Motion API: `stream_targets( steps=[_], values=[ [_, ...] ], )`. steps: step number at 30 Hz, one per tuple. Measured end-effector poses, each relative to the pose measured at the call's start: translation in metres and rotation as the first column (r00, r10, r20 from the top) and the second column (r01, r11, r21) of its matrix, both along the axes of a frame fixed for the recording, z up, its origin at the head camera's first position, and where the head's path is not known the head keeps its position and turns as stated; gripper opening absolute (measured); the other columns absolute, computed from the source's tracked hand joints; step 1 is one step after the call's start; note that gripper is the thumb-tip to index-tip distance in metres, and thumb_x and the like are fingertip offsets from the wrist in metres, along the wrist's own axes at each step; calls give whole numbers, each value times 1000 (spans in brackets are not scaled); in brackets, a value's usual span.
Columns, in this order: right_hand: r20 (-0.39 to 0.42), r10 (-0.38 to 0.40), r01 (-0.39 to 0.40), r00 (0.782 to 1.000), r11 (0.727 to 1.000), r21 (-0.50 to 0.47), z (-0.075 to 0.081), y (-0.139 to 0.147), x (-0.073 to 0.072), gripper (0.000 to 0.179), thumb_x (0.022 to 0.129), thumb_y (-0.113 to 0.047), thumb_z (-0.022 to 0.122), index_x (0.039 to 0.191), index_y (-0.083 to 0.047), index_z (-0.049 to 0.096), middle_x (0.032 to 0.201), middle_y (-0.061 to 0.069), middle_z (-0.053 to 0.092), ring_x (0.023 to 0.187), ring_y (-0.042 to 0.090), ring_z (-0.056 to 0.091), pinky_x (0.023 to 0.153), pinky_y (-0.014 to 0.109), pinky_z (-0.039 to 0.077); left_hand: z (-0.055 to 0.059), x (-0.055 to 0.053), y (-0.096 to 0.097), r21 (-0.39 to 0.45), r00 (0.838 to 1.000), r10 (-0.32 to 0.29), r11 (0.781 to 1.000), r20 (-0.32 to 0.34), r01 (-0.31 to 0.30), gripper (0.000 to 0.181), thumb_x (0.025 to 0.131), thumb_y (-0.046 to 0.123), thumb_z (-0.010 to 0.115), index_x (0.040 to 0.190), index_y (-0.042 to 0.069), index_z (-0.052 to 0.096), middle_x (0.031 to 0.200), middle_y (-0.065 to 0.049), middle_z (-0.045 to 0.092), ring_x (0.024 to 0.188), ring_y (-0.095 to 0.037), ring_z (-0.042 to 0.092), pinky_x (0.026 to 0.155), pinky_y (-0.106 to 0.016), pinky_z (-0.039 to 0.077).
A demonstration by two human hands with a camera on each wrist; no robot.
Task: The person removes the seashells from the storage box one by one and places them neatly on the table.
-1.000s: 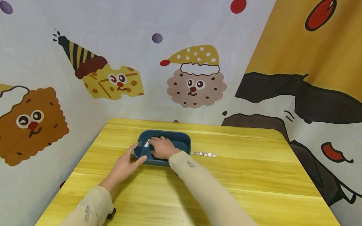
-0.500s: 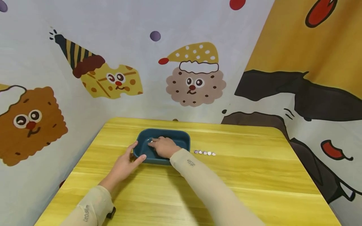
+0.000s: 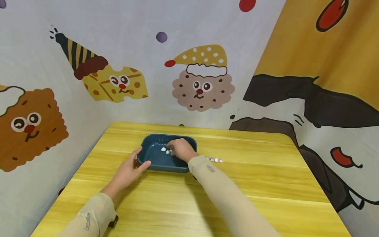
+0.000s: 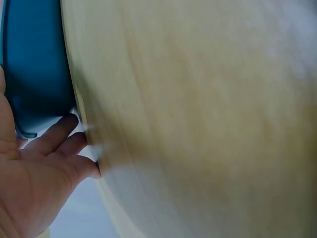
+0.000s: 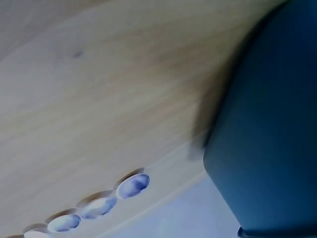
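A dark blue rectangular tray (image 3: 154, 159) stands on the table. My left hand (image 3: 128, 169) grips its left end, thumb at the near rim and the other fingers along the side; the left wrist view shows these fingers against the blue wall. My right hand (image 3: 182, 149) reaches inside with bent fingers. A small white shell (image 3: 171, 150) shows between its thumb and fingers. Just left of these lie another white shell (image 3: 167, 152) and a larger one (image 3: 163, 149). In the right wrist view the right hand is hidden behind the tray's wall (image 5: 267, 139).
Right of the tray, a row of several white and purple shells (image 3: 216, 160) lies on the yellow wood-grain table (image 3: 266, 171), partly covered by the right sleeve. A cartoon-printed cloth (image 3: 133, 49) hangs behind the table.
The right hand has moved right inside the tray, and shells it covered half a second ago now show left of its fingers. The left hand stays at the tray's left end.
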State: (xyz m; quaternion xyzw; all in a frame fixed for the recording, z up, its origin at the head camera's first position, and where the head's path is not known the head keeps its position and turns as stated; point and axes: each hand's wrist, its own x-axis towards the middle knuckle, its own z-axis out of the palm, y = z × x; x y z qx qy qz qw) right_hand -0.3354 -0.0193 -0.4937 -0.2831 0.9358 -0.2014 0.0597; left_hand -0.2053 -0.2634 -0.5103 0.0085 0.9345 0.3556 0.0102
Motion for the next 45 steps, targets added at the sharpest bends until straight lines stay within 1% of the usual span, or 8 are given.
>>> stream_targets(
  steps=[8, 13, 18, 24, 28, 32, 37, 45],
  values=[
    [19, 6, -6, 1000, 1000, -7, 2, 6, -3, 25, 101, -8, 75, 123, -15, 81, 118, 1, 81, 110, 17, 75, 96, 33, 62, -1, -1, 0, 6, 1000, -2, 1000, -15, 2, 94, 101, 71, 57, 173, 23, 19, 145, -33, 63, 130, -47, 65, 105, -65, 53],
    [28, 15, -16, 999, 1000, 13, 4, 7, -1, 25, 104, -11, 71, 127, -14, 79, 122, 2, 79, 112, 18, 74, 96, 33, 62, -2, 0, -1, 13, 1000, -5, 1000, -14, 6, 95, 101, 72, 56, 173, 23, 19, 145, -33, 63, 129, -49, 65, 106, -66, 53],
    [-18, 82, -81, 997, 996, 47, 12, 10, 4, 23, 104, -14, 71, 124, -13, 81, 124, 2, 80, 116, 19, 74, 98, 34, 62, -2, 0, -4, 3, 1000, 4, 1000, -14, -4, 94, 102, 71, 56, 173, 23, 18, 144, -33, 63, 128, -48, 66, 106, -65, 53],
    [-107, 159, -143, 981, 980, 140, 13, 16, 10, 21, 103, -14, 72, 115, -24, 86, 113, -9, 83, 108, 11, 75, 98, 29, 60, -1, 0, -4, 0, 1000, 2, 1000, -14, -2, 95, 102, 71, 55, 173, 21, 18, 146, -35, 61, 131, -50, 64, 107, -66, 52],
    [-76, 182, -169, 980, 974, 151, 13, 18, 11, 27, 105, -8, 66, 118, -22, 84, 109, -7, 83, 99, 8, 77, 93, 27, 61, -1, 1, -2, 2, 1000, 0, 1000, -9, 0, 96, 102, 72, 54, 173, 22, 16, 148, -36, 59, 133, -51, 62, 108, -67, 51],
    [-60, 139, -130, 988, 982, 138, 14, 20, 8, 29, 106, -4, 64, 121, -20, 82, 114, -3, 82, 106, 13, 76, 94, 30, 62, 0, 2, -1, 2, 1000, 4, 1000, 5, -4, 96, 101, 74, 53, 174, 24, 15, 151, -36, 56, 135, -53, 61, 109, -68, 50],
    [-47, 57, -48, 997, 985, 167, 16, 21, 5, 24, 106, -15, 68, 127, -22, 79, 123, -4, 80, 113, 15, 74, 97, 34, 62, 0, 3, -1, -6, 1000, 3, 1000, 1, -3, 95, 102, 73, 53, 174, 23, 15, 151, -37, 56, 135, -54, 60, 109, -69, 49],
    [-61, 181, -159, 982, 949, 271, 12, 18, 6, 26, 102, -26, 74, 127, -32, 81, 129, -13, 79, 122, 12, 73, 101, 33, 61, -1, 2, -1, -8, 1000, 0, 1000, 8, 0, 97, 102, 74, 51, 174, 23, 13, 153, -36, 54, 137, -54, 58, 110, -70, 48]
  ],
)
